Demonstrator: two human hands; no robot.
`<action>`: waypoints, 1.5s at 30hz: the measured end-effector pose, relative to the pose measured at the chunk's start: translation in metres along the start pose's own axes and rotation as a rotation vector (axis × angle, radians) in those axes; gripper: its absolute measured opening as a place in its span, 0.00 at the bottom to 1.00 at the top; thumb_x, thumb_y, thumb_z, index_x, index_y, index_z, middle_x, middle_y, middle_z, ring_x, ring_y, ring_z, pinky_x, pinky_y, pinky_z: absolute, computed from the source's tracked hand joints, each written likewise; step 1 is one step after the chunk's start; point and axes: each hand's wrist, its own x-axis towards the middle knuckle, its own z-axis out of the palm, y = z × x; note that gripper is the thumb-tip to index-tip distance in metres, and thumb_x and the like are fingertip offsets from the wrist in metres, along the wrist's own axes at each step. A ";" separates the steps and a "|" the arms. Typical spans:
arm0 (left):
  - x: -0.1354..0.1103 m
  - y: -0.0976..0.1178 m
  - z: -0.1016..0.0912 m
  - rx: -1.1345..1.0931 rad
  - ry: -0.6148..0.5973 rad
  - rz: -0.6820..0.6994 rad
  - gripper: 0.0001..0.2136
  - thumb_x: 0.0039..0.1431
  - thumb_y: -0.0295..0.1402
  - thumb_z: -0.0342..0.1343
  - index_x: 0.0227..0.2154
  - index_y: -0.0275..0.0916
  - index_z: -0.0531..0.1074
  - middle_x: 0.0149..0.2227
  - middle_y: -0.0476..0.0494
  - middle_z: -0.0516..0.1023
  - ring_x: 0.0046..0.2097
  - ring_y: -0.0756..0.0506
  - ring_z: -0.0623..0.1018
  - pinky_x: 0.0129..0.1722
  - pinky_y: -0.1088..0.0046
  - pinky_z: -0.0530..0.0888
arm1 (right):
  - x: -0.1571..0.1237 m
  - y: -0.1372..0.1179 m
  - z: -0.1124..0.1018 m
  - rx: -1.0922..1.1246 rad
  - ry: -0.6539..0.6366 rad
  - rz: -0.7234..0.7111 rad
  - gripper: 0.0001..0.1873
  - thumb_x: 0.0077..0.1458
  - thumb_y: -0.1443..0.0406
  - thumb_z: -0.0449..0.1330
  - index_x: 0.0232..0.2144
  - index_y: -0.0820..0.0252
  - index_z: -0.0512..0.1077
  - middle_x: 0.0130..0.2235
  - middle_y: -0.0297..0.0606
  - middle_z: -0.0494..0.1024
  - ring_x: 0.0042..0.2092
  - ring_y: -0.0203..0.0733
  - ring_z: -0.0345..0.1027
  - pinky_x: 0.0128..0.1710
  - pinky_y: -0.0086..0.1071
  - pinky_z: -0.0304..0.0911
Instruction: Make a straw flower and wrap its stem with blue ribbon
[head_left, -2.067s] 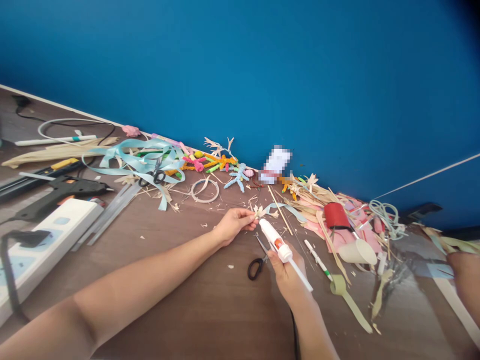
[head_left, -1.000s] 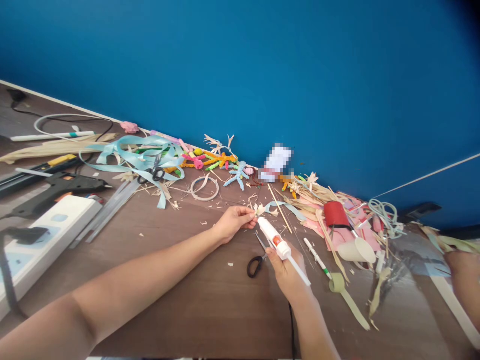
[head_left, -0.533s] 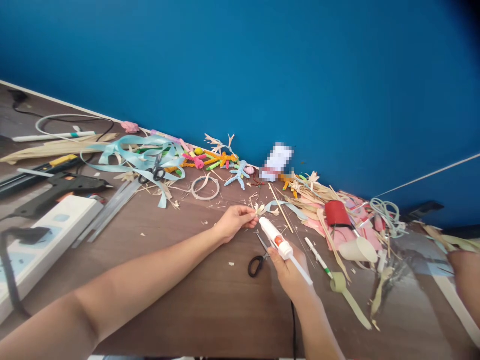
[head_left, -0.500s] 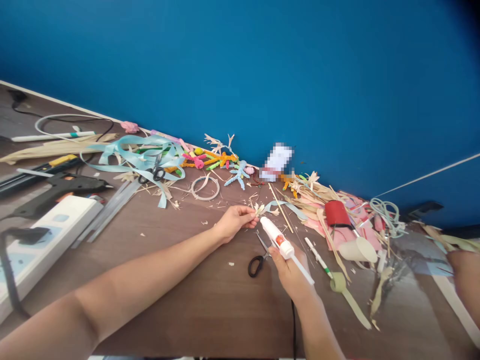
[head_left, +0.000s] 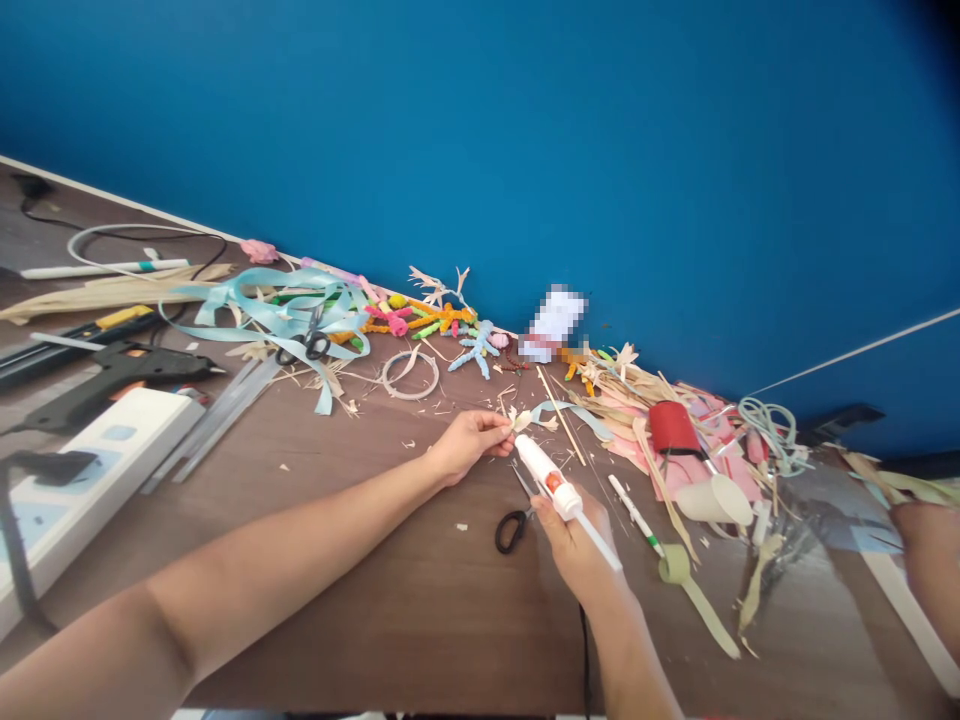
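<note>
My left hand point(head_left: 471, 443) pinches a small pale dried-leaf flower piece point(head_left: 520, 420) just above the brown table point(head_left: 360, 560). My right hand point(head_left: 576, 545) is closed round a white glue gun point(head_left: 546, 477) with an orange band. The gun's nozzle points up and left and touches, or nearly touches, the leaf piece. A white glue stick juts out of the gun's back end, and its black cord runs down along my wrist. A small pair of black-handled scissors point(head_left: 514, 525) lies between my two hands.
A white power strip point(head_left: 82, 475), a black glue gun point(head_left: 120, 375), light blue ribbon point(head_left: 277, 310) and bigger scissors point(head_left: 304, 347) lie at left. Coloured pipe-cleaner figures point(head_left: 431, 320) line the blue wall. Right: a red spool point(head_left: 670, 428), paper cup point(head_left: 712, 500), dried leaf strips, another person's arm point(head_left: 930, 560).
Hardly anything has moved. The glue gun's nozzle stays at the leaf piece in my left fingers; the view has shifted by a few pixels only.
</note>
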 end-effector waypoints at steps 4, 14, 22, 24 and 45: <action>0.001 -0.001 -0.001 -0.009 0.021 -0.016 0.12 0.38 0.34 0.63 0.23 0.30 0.70 0.21 0.47 0.74 0.23 0.55 0.71 0.27 0.78 0.69 | 0.002 -0.001 -0.001 0.016 0.017 0.015 0.15 0.54 0.57 0.50 0.23 0.60 0.63 0.20 0.32 0.65 0.23 0.35 0.59 0.23 0.27 0.54; 0.000 0.000 -0.001 -0.002 -0.008 0.000 0.11 0.40 0.33 0.63 0.22 0.30 0.70 0.20 0.48 0.73 0.23 0.55 0.71 0.27 0.79 0.70 | 0.002 -0.001 0.000 0.010 0.003 0.007 0.14 0.53 0.57 0.50 0.23 0.60 0.63 0.20 0.32 0.65 0.22 0.34 0.58 0.22 0.27 0.54; 0.002 0.000 -0.002 -0.053 -0.009 -0.029 0.09 0.42 0.31 0.62 0.23 0.30 0.70 0.21 0.47 0.73 0.23 0.55 0.72 0.27 0.79 0.70 | 0.000 0.001 0.007 0.098 0.044 0.070 0.16 0.53 0.55 0.50 0.24 0.61 0.65 0.19 0.33 0.67 0.22 0.36 0.62 0.22 0.28 0.58; 0.002 0.000 -0.002 -0.059 0.011 -0.038 0.07 0.43 0.29 0.61 0.23 0.30 0.70 0.22 0.46 0.74 0.23 0.55 0.72 0.27 0.80 0.70 | -0.001 0.002 0.007 0.118 0.061 0.079 0.17 0.52 0.54 0.49 0.25 0.62 0.67 0.19 0.33 0.66 0.21 0.36 0.62 0.21 0.28 0.58; 0.001 0.002 -0.002 -0.068 -0.003 -0.036 0.06 0.44 0.28 0.60 0.22 0.30 0.70 0.21 0.47 0.73 0.23 0.55 0.72 0.25 0.83 0.71 | -0.002 0.006 0.013 0.151 -0.019 0.137 0.19 0.54 0.54 0.47 0.24 0.61 0.65 0.16 0.32 0.65 0.21 0.36 0.61 0.22 0.28 0.58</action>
